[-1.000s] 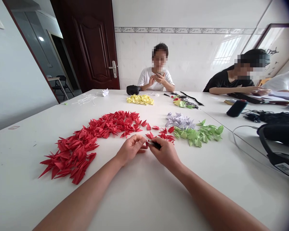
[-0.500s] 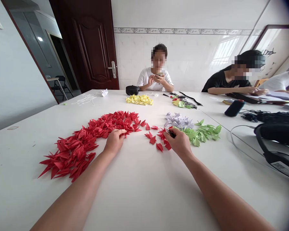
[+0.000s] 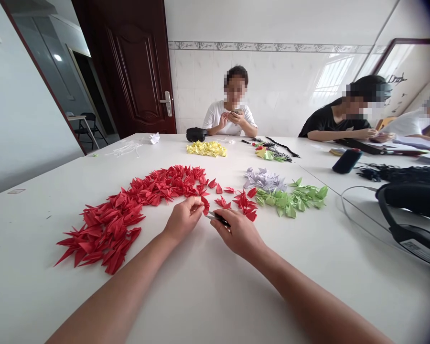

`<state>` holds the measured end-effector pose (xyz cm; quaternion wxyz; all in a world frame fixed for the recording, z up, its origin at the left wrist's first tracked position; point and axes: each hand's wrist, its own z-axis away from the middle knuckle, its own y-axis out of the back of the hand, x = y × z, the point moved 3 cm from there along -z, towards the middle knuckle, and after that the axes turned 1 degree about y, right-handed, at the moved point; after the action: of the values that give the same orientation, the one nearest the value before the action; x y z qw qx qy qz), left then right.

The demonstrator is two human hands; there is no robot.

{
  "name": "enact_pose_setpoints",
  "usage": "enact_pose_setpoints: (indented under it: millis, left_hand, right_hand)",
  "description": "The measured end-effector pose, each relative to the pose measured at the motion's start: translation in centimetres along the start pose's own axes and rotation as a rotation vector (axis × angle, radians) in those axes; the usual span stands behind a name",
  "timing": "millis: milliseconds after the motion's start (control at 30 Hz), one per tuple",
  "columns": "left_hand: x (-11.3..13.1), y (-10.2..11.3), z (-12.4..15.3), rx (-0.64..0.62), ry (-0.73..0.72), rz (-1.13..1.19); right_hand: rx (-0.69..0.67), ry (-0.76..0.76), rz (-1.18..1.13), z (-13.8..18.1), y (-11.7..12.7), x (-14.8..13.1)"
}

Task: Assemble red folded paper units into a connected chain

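Paper pieces, too crowded to count, lay in one long red heap (image 3: pixel 129 205), one looser red cluster (image 3: pixel 246 205), one yellow heap (image 3: pixel 207 148), one lavender heap (image 3: pixel 264 178) and one green heap (image 3: pixel 297 198). The left hand (image 3: pixel 182 220) pinched one red piece (image 3: pixel 205 205), while the right hand (image 3: pixel 241 234) was wrapped around one dark-handled tool (image 3: pixel 222 220). That single red piece sat between the two hands, right beside the tool's metal tip (image 3: pixel 210 215), contact unclear.

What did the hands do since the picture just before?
The left hand moved right from the big red pile and now holds a red paper piece. The right hand moved left toward it, still gripping the black tool. The yellow pile stayed put.
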<state>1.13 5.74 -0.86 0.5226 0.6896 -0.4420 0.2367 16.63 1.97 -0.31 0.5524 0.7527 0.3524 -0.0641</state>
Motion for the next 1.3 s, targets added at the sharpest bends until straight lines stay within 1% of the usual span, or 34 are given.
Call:
enact_pose_setpoints:
  millis: [100,167,333,567,700,967,1300]
  left_hand:
    - [0.5,-0.5,0.4,-0.041,-0.021,0.024]
    - [0.6,-0.6,0.5,-0.044,-0.017,0.020]
    - [0.7,-0.8,0.6,-0.074,-0.038,0.008]
    - [1.4,-0.7,0.7,-0.038,-0.060,-0.073]
    - [1.6,-0.8,0.7,-0.041,-0.082,-0.111]
    - [1.3,-0.9,0.7,-0.054,-0.086,-0.103]
    - [1.3,-0.9,0.7,-0.063,-0.081,-0.114]
  right_hand:
    - [-0.015,-0.044,0.019,-0.2,-0.1,0.7]
    - [-0.032,-0.066,0.033,-0.4,-0.1,1.0]
    - [-0.056,-0.097,0.083,-0.5,0.0,1.1]
    - [-0.022,-0.076,0.154,-0.4,-0.2,1.3]
    - [-0.011,-0.072,0.196,-0.4,-0.3,1.5]
    - [-0.040,-0.059,0.262,-0.5,-0.5,1.4]
    - [-0.056,-0.060,0.286,-0.6,-0.5,1.6]
